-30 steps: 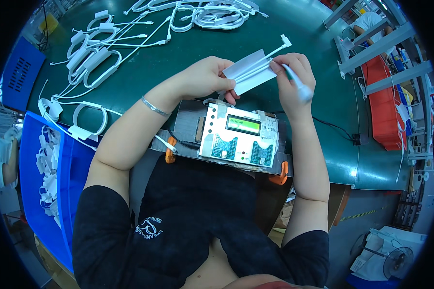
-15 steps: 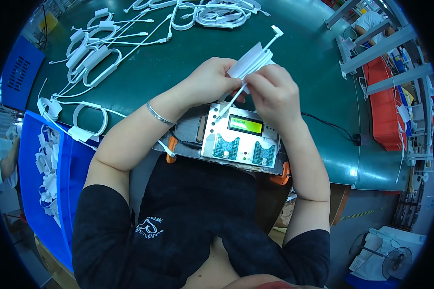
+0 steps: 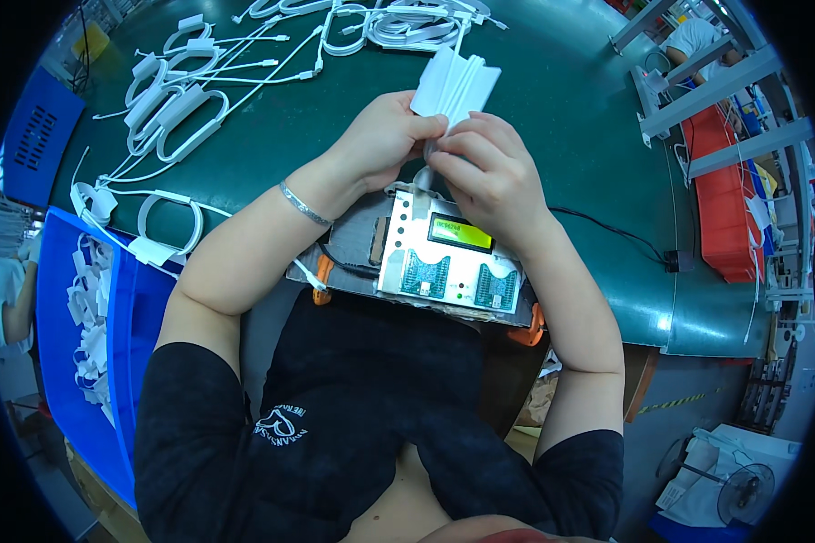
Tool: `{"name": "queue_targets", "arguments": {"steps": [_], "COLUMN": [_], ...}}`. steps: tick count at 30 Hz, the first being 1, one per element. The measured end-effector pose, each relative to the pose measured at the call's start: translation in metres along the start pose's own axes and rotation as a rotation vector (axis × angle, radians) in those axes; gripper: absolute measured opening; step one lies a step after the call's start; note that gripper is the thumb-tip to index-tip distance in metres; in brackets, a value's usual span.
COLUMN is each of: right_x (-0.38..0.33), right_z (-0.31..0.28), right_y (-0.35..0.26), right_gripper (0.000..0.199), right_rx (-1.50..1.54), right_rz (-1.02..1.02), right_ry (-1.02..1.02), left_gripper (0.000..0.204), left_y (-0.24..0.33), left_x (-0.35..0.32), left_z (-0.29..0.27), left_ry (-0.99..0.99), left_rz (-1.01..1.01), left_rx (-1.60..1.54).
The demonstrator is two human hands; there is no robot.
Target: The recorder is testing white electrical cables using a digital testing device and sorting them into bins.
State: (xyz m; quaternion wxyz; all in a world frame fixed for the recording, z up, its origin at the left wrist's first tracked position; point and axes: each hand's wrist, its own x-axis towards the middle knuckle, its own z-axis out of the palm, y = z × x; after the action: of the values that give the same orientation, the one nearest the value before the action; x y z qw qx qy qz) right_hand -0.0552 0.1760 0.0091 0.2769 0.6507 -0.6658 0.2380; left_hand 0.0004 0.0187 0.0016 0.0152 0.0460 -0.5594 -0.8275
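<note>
Head view: both hands' fingers (image 3: 423, 129) pinching white cable bundle (image 3: 455, 84), bundle sticking out above fingertips.

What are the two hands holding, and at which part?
Both the left hand and the right hand hold a white folded bundle of flat cable at its lower end; its upper part sticks out above the fingers.

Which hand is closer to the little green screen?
Right. The right hand hovers just above the green screen, nearly touching; the left hand is farther up and left.
</note>
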Motion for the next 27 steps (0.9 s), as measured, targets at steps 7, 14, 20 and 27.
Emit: {"name": "queue_targets", "arguments": {"steps": [7,14,20,27], "right_x": [-0.005,-0.014,-0.018,-0.013], "right_z": [-0.011,-0.003,0.001,-0.005], "right_y": [0.011,0.022,0.022,0.023], "right_gripper": [0.021,0.017,0.033,0.037], "right_rx": [-0.022,0.142,0.266,-0.113], "right_rz": [0.174,0.260,0.344,0.134], "right_ry": [-0.006,0.015,-0.160,-0.094], "left_gripper": [0.011,0.017,0.018,0.015], "left_y": [0.025,0.025,0.027,0.024], "left_x": [0.013,0.016,0.006,0.008], "left_z": [-0.044,-0.041,-0.037,-0.026], "left_ry": [-0.393,-0.420,-0.459,-0.305], "left_rz": [-0.243,-0.325,-0.262,-0.271], "left_rx": [0.313,0.423,0.416,0.370]}}
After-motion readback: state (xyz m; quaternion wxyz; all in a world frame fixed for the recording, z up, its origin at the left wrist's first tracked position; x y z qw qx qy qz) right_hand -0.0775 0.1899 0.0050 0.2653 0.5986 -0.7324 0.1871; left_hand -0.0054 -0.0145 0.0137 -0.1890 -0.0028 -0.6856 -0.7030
